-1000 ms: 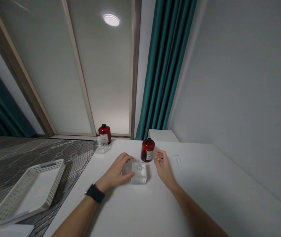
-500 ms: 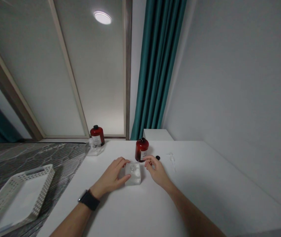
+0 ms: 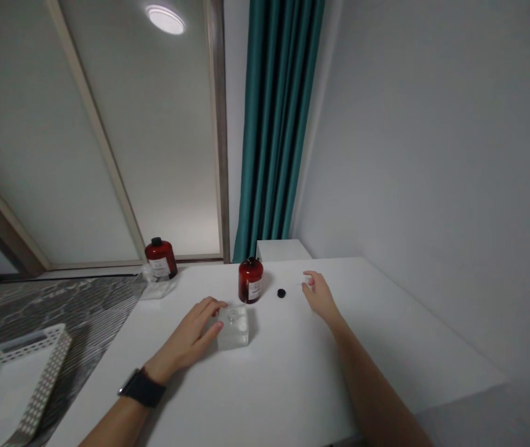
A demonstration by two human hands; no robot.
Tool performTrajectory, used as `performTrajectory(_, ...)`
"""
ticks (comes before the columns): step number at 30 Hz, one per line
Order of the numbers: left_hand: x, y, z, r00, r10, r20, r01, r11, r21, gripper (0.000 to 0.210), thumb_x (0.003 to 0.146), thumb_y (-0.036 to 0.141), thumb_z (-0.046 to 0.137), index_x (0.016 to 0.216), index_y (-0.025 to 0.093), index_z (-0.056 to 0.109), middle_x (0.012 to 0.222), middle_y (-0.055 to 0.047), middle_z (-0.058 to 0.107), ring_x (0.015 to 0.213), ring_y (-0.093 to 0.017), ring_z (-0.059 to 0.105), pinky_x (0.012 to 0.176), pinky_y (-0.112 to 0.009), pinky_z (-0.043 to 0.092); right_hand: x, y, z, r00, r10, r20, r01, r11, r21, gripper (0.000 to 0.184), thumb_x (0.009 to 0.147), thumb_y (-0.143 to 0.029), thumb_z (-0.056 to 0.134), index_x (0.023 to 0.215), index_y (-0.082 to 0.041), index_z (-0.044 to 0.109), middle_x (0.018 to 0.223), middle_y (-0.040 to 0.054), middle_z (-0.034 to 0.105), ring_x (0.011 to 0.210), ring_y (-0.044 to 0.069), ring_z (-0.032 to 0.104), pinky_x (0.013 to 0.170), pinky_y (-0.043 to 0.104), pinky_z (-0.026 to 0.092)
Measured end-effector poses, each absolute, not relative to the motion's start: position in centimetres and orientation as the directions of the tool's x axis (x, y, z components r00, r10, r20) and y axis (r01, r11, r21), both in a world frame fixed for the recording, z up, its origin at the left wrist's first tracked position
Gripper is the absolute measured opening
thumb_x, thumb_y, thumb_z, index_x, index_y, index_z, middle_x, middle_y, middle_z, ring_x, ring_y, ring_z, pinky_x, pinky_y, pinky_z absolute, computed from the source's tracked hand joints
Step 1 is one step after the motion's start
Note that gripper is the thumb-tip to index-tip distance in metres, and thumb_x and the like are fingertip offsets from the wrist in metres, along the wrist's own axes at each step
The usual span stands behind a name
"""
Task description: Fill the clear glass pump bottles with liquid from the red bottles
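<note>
A square clear glass bottle with a round neck opening stands on the white table. My left hand, a dark watch on its wrist, rests at the bottle's left side with fingers and thumb spread; whether they touch the glass I cannot tell. Behind the bottle is a dark red bottle with a white label. A small black cap lies to the right of it. Farther right, my right hand reaches over a small clear item, mostly hidden beneath it. Its thumb and forefinger curve but stay apart.
Another red bottle with a dark cap stands at the table's back left, behind a clear glass piece. A white perforated basket sits lower left, beyond the table edge. A white box is behind the table, by the green curtain.
My right hand has moved right, from beside the glass bottle past the black cap to the clear item. My left hand has drawn slightly away leftward. The view has shifted right.
</note>
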State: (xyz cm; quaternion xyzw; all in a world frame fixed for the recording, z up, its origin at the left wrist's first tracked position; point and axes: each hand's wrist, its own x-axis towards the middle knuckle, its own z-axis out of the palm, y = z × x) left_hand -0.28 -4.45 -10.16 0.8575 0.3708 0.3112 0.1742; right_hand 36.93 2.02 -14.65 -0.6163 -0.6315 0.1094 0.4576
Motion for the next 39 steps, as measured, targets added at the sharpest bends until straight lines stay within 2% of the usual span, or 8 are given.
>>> performTrajectory(7,-0.3,-4.2,-10.5,0.519,0.752,0.406,0.529,-0.656,0.538,0.034,0.101,0.038,0.039,0.119,0.018,0.059,0.106,-0.01,0.063,0.099,-0.026,0.061,0.089,-0.038,0.051,39.3,2.5,-16.1,0.29,0.919,0.268,0.721,-0.025,-0.692,0.039,0.088,-0.021,0.037,0.121,-0.019,0.059,0.082,0.0022,0.065,0.077,0.021,0.062,0.074,0.031,0.047)
performTrajectory(13,-0.1,-4.3,-10.3,0.511,0.754,0.412,0.523,-0.653,0.547,0.035,0.1,0.038,0.037,0.118,0.018,0.06,0.105,-0.01,0.064,0.097,-0.027,0.062,0.088,-0.038,0.052,37.7,2.2,-16.0,0.316,0.929,0.193,0.757,-0.125,-0.641,0.045,0.086,-0.033,0.057,0.129,-0.019,0.056,0.089,0.0051,0.069,0.098,0.026,0.063,0.089,0.036,0.041)
performTrajectory(16,-0.2,-4.4,-10.3,0.509,0.762,0.401,0.534,-0.645,0.547,0.034,0.1,0.038,0.038,0.118,0.019,0.06,0.105,-0.01,0.064,0.097,-0.026,0.062,0.089,-0.037,0.052,37.3,1.9,-15.8,0.329,0.928,0.175,0.747,-0.143,-0.649,0.053,0.082,-0.031,0.063,0.132,-0.018,0.053,0.095,0.0074,0.069,0.107,0.029,0.06,0.095,0.041,0.037)
performTrajectory(20,-0.2,-4.4,-10.2,0.513,0.768,0.383,0.54,-0.636,0.552,0.035,0.101,0.039,0.036,0.119,0.019,0.059,0.107,-0.011,0.063,0.099,-0.026,0.062,0.089,-0.037,0.052,37.2,1.8,-15.5,0.342,0.926,0.162,0.687,-0.129,-0.715,0.046,0.077,-0.025,0.064,0.122,-0.02,0.061,0.096,0.0067,0.068,0.109,0.029,0.057,0.098,0.042,0.035)
performTrajectory(23,-0.2,-4.4,-10.1,0.519,0.768,0.375,0.54,-0.635,0.552,0.035,0.101,0.039,0.036,0.119,0.019,0.058,0.107,-0.011,0.064,0.097,-0.026,0.062,0.089,-0.037,0.052,36.7,1.8,-15.2,0.336,0.929,0.155,0.586,-0.077,-0.806,0.043,0.075,-0.024,0.06,0.118,-0.019,0.063,0.089,0.0047,0.065,0.098,0.026,0.06,0.091,0.039,0.04)
performTrajectory(28,-0.1,-4.5,-9.9,0.512,0.765,0.391,0.546,-0.641,0.539,0.032,0.101,0.037,0.039,0.117,0.019,0.059,0.106,-0.01,0.064,0.096,-0.025,0.063,0.088,-0.037,0.052,34.4,1.1,-14.3,0.236,0.958,0.162,0.28,0.093,-0.956,0.051,0.084,-0.039,0.05,0.13,-0.021,0.054,0.082,-0.0004,0.06,0.072,0.019,0.058,0.068,0.031,0.047)
performTrajectory(33,-0.1,-4.5,-9.9,0.506,0.77,0.388,0.557,-0.635,0.535,0.032,0.1,0.037,0.041,0.117,0.019,0.06,0.106,-0.01,0.065,0.095,-0.025,0.064,0.085,-0.036,0.054,31.6,-0.4,-12.5,0.099,0.974,0.203,-0.048,0.209,-0.977,0.049,0.085,-0.042,0.052,0.13,-0.023,0.051,0.077,-0.0018,0.059,0.07,0.017,0.059,0.069,0.031,0.05)
performTrajectory(39,-0.1,-4.5,-9.9,0.513,0.77,0.38,0.559,-0.635,0.533,0.031,0.101,0.037,0.04,0.118,0.019,0.059,0.106,-0.01,0.064,0.095,-0.025,0.064,0.087,-0.037,0.053,30.3,-2.0,-10.4,-0.066,0.98,0.185,-0.296,0.158,-0.942,0.039,0.08,-0.034,0.063,0.116,-0.025,0.052,0.081,0.0004,0.064,0.071,0.018,0.062,0.073,0.034,0.051)
